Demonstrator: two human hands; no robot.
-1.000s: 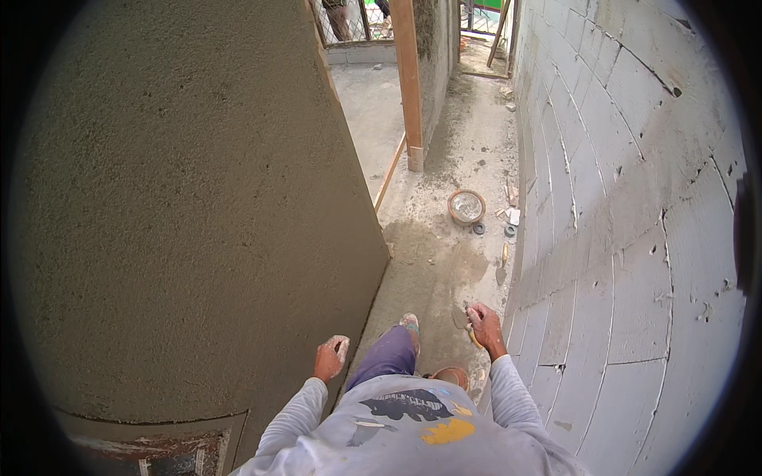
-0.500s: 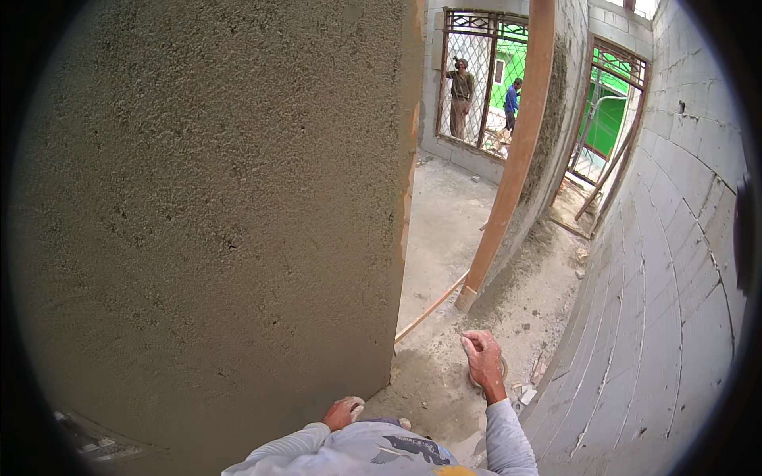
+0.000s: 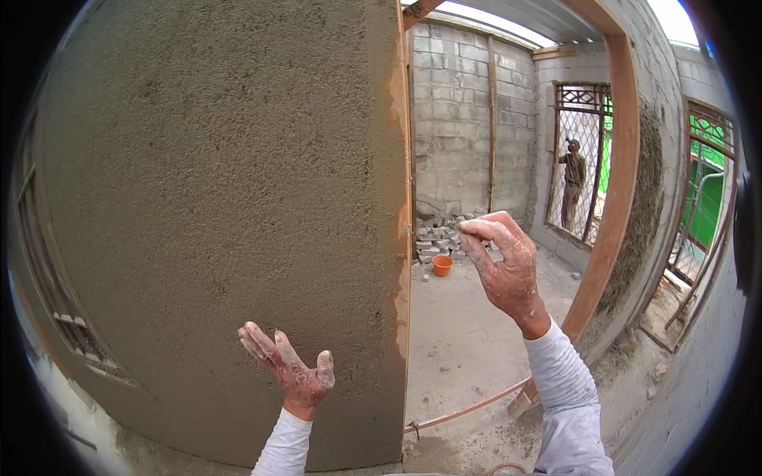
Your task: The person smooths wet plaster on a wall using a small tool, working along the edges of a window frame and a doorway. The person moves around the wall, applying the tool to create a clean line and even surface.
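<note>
While the left hand [image 3: 295, 379], whitened with residue, is spread wide and grips nothing, the right hand [image 3: 508, 274] is raised higher, its thumb and index finger curled nearly together; whether their tips hold a small item cannot be determined. The broad, rough-textured grey plastered wall [image 3: 238, 198] stands behind the left hand, contact indeterminate, left of a brown wooden door frame [image 3: 624, 159]. Beyond, an orange plastic bucket [image 3: 442, 266] sits before piled grey blocks [image 3: 433, 241], and a person [image 3: 574, 173] stands at a metal lattice window grille [image 3: 594, 163].
</note>
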